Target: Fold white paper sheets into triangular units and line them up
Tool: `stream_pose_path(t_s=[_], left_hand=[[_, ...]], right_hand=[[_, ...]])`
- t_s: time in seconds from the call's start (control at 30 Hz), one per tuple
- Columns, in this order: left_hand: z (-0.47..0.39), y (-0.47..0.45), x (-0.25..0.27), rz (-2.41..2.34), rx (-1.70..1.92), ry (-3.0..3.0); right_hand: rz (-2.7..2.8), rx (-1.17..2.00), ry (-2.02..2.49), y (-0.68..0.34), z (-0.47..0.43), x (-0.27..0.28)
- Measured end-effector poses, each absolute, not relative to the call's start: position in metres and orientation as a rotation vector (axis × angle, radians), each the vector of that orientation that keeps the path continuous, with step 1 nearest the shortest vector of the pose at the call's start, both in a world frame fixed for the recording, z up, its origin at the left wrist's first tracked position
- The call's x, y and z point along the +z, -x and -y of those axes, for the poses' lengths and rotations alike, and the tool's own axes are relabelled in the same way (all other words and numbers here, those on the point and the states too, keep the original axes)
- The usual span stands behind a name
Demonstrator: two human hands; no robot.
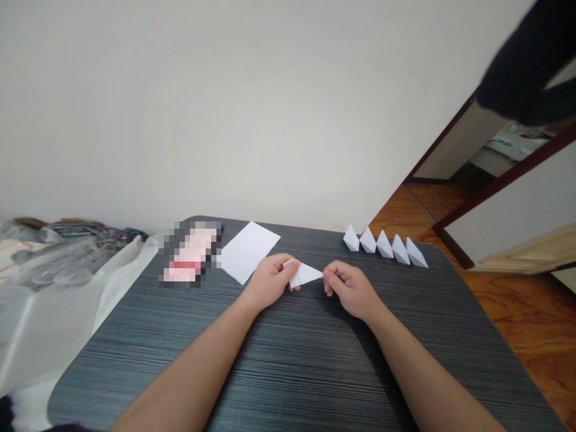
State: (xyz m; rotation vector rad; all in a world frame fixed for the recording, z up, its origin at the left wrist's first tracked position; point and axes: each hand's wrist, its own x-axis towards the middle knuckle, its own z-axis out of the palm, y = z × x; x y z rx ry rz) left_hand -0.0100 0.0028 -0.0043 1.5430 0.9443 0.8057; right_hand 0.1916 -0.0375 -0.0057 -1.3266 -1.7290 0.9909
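Between my two hands a small piece of folded white paper (306,274) is held above the dark table, its narrow tip pointing right. My left hand (271,279) grips the wide end, thumb on top and fingers curled beneath. At the pointed tip, my right hand (346,285) pinches the paper between thumb and forefinger. Beyond my left hand lies a flat stack or sheet of white paper (247,249). To the far right, several folded white paper pieces (384,245) with pointed tops stand in a row.
The dark wood-grain table (279,372) stands against a pale wall (225,108). On its left side is a pixelated pink and dark item (191,252). Plastic-wrapped bundles (76,258) lie left of the table. A doorway and wooden floor (517,300) show at right, with a dark blurred object (531,66) above.
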Motion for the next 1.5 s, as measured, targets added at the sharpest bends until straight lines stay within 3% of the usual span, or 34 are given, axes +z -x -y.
stream_pose_path(t_s=[0.47, 1.5], left_hand=[[-0.004, 0.008, -0.013, -0.962, 0.835, -1.49], [0.003, 0.006, 0.004, -0.954, 0.763, -1.874]], right_hand=[[1.696, 0.89, 1.363, -0.193, 0.035, -0.009], [1.641, 1.013, 1.31, -0.194, 0.037, -0.011]])
